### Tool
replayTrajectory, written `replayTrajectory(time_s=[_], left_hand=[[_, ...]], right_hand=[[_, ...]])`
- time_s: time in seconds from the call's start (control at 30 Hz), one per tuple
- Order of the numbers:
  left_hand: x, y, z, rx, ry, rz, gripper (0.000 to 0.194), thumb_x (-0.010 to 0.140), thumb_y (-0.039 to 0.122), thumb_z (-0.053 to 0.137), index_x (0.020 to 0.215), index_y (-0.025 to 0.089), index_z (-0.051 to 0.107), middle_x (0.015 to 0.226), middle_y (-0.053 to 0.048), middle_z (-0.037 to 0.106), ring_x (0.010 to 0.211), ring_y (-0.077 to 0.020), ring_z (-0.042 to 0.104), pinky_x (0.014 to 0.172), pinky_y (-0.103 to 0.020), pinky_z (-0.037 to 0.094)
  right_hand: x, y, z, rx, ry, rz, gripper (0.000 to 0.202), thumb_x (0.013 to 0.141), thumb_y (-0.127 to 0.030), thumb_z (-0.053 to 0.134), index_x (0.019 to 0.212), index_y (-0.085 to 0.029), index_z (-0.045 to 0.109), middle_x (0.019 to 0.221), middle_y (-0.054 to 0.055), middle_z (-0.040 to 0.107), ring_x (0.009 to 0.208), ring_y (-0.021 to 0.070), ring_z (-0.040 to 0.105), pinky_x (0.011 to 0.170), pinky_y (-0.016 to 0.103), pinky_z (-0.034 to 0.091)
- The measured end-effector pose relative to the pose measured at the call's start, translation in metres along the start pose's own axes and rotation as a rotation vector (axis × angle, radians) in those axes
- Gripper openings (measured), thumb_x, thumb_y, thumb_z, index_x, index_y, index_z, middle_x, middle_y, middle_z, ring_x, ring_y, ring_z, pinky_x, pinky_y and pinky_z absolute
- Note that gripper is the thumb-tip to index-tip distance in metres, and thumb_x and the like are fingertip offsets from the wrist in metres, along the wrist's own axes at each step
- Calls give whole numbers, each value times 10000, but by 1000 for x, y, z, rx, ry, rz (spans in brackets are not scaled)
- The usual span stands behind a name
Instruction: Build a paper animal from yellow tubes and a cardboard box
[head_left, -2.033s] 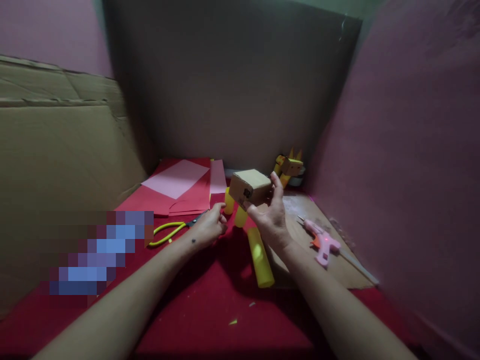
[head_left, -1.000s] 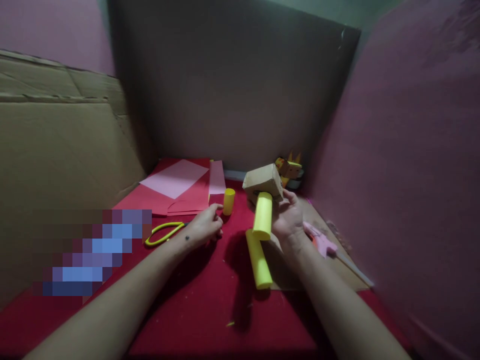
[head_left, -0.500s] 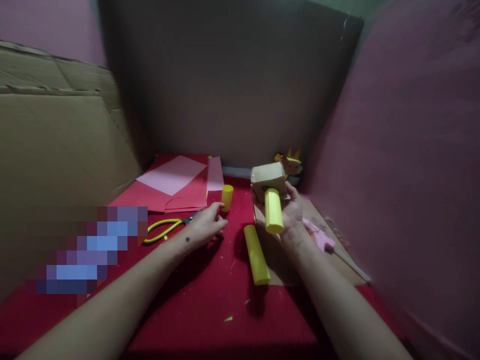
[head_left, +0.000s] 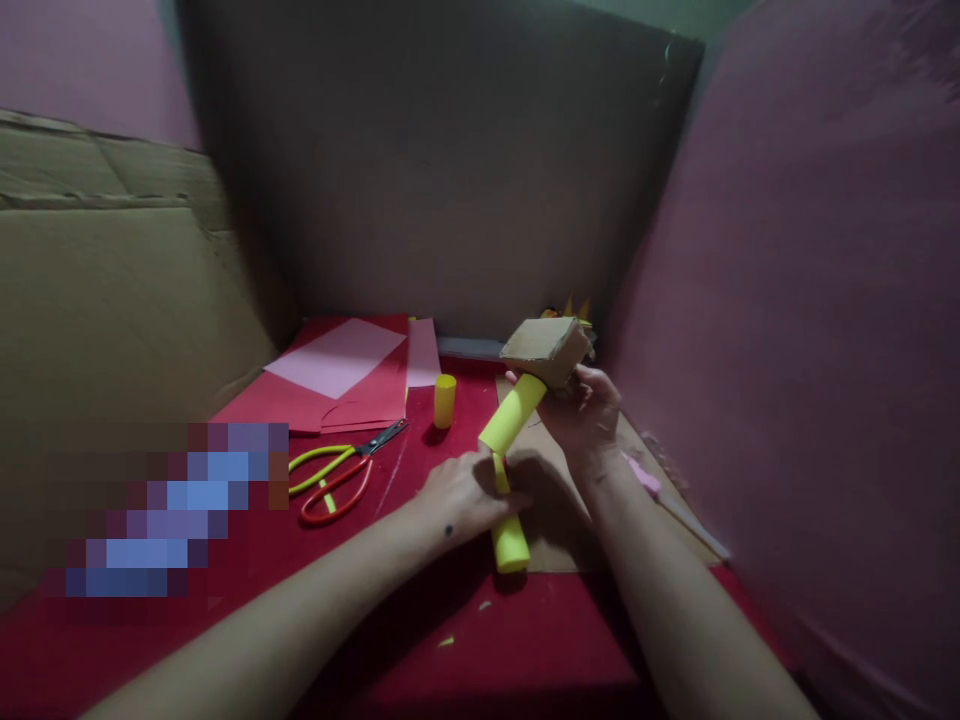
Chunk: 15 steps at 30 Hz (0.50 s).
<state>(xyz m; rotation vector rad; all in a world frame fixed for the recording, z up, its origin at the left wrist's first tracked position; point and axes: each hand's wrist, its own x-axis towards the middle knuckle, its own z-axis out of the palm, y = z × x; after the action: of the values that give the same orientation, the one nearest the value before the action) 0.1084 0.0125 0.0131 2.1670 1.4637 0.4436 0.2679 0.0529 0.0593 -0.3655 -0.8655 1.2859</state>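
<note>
My right hand (head_left: 589,415) grips a small cardboard box (head_left: 544,343) from its right and below. A yellow paper tube (head_left: 512,415) sticks out of the box's underside, slanting down to the left. Below it, my left hand (head_left: 472,492) has its fingers round a longer yellow tube (head_left: 511,545), whose lower end shows near the cardboard sheet's left edge. A short yellow tube (head_left: 445,402) stands upright on the red cloth, left of the box. Scissors (head_left: 337,475) with one yellow and one red handle lie left of my left hand.
Red paper (head_left: 292,400) and pink paper (head_left: 341,357) lie at the back left. A flat cardboard sheet (head_left: 559,545) and a pink tool (head_left: 641,473) are on the right. Behind the box is a partly hidden figure with orange points (head_left: 577,305). Upright panels surround the red cloth (head_left: 420,650).
My left hand has moved right and down onto the longer yellow tube, uncovering the scissors' red handle. The box has turned in my right hand, and its attached tube now slants left.
</note>
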Motion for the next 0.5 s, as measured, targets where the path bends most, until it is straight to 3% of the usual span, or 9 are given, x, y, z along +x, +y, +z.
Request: replayTrajectory(time_s=[0.07,0.13,0.2,0.27,0.37,0.5], left_hand=[[3,3,3,-27,-33,-5,246,665,453,653,684,212,609,640,-50,560,648,-257,592,545,-309,341],[6,-1,1,-65,-52,-39,161,662,348,633,741,208,623,630,-37,560,646,-245,597,541,-300,355],[6,-10,-8,-114,-58,-85,328,643,288,623,955,185,622,672,-33,590,665,-239,609,537,-289,382],[4,-24,-24,-174,-54,-133,608,640,287,620,1215,132,501,774,-51,628,728,-248,627,563,-290,426],[-3,-47,-54,-330,-29,-175,749,655,309,612,1339,106,384,976,-96,633,904,-268,620,693,-315,476],[-15,-64,-91,-475,1,-77,790,677,316,645,1387,157,337,1118,-113,592,977,-261,593,797,-343,467]], right_hand=[[0,-2,-1,-66,-14,-26,335,669,-311,496,957,-245,655,908,23,722,1068,279,611,935,556,469],[0,-4,-1,-131,-34,-62,348,675,-303,483,978,-251,644,920,14,719,1054,268,621,938,546,472],[-1,-5,-1,-190,-61,-94,377,673,-289,478,1017,-252,628,947,13,714,1062,259,617,950,537,467],[-3,-6,0,-232,-93,-126,416,668,-278,479,1062,-252,608,995,18,705,1082,256,605,961,526,456],[-6,-4,1,-273,-145,-143,486,646,-226,513,1124,-276,579,1088,14,682,1104,250,586,986,490,429],[-8,1,3,-259,-203,-46,607,582,-172,533,1174,-303,549,1084,2,672,1066,263,591,977,480,422]])
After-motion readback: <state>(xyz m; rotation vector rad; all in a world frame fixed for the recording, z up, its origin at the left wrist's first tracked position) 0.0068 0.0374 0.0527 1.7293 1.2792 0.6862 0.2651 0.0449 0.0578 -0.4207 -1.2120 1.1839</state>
